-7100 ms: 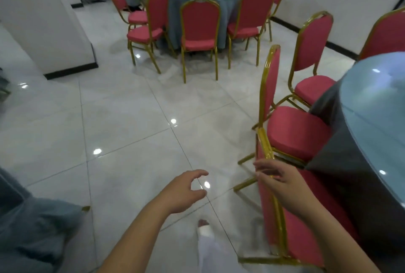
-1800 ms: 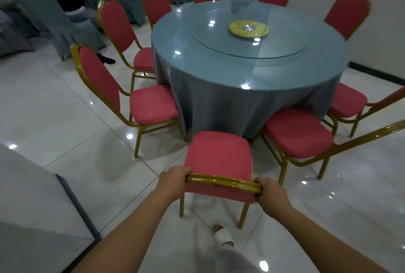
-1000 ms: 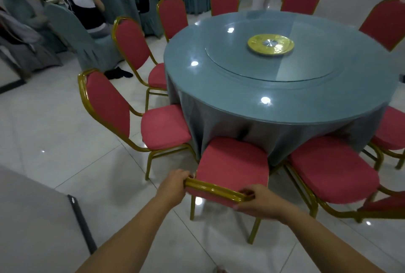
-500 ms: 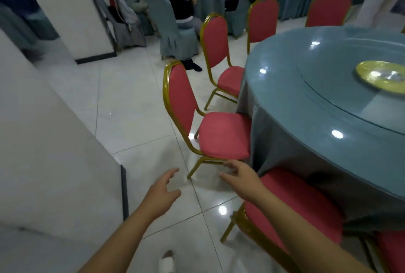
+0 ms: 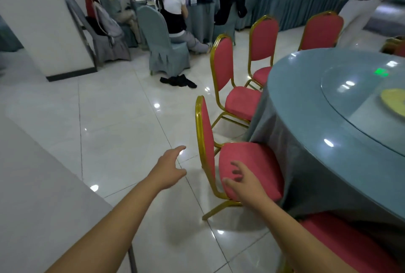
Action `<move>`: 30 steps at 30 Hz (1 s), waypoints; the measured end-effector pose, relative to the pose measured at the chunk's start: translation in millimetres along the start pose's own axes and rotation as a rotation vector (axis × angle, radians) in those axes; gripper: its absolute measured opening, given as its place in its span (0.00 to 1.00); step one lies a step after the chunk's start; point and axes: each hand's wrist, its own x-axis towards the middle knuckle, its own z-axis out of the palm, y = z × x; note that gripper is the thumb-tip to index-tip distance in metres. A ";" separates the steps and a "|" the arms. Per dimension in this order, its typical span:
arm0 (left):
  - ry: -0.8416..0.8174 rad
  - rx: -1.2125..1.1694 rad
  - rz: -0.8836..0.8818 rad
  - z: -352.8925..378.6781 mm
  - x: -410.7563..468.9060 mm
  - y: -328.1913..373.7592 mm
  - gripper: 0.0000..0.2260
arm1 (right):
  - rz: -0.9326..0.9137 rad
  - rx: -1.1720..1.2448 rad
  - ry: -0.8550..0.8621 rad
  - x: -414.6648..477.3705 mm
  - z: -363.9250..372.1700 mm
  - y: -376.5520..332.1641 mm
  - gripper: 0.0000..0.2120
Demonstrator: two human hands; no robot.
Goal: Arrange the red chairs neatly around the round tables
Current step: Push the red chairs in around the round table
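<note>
Both hands empty. Left hand (image 5: 169, 170) out over the tiled floor (image 5: 114, 123), fingers straight and loosely spread, thumb apart, gripping nothing. Right hand (image 5: 245, 185) fingers splayed, in front of the seat of the nearest red chair (image 5: 260, 163); contact with the cushion cannot be told from this angle, no curl round anything.

Nearest red chair: gold frame, back upright on the left, seat facing the round table (image 5: 306, 108), front edge just meeting the hanging blue-grey tablecloth (image 5: 291, 154). Second red chair (image 5: 238, 101) beyond it, same facing, seat edge at the cloth. Third red chair (image 5: 264, 38) and fourth red chair (image 5: 321, 31) farther round the table's rim. Another red seat (image 5: 341, 244) low right, partly under the cloth.

On the table: glass turntable (image 5: 361, 101), yellow plate (image 5: 394, 101) at frame edge.

Background: white pillar (image 5: 32, 20), seated people on grey-covered chairs, dark cloth (image 5: 178, 81) lying on the floor
</note>
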 end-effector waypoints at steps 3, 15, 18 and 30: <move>-0.062 0.069 0.047 -27.7 55.5 -3.5 0.35 | 0.038 -0.020 0.007 37.3 15.9 -14.9 0.33; -0.230 0.520 0.230 -80.3 302.4 -9.7 0.45 | 0.205 -0.078 -0.031 244.9 86.2 -83.6 0.46; -0.319 0.613 0.282 -97.0 359.3 -19.0 0.44 | 0.241 -0.139 0.073 269.0 95.0 -87.5 0.43; -0.667 0.824 0.843 -57.0 525.9 21.4 0.16 | 0.476 -0.186 0.359 284.4 113.0 -94.8 0.37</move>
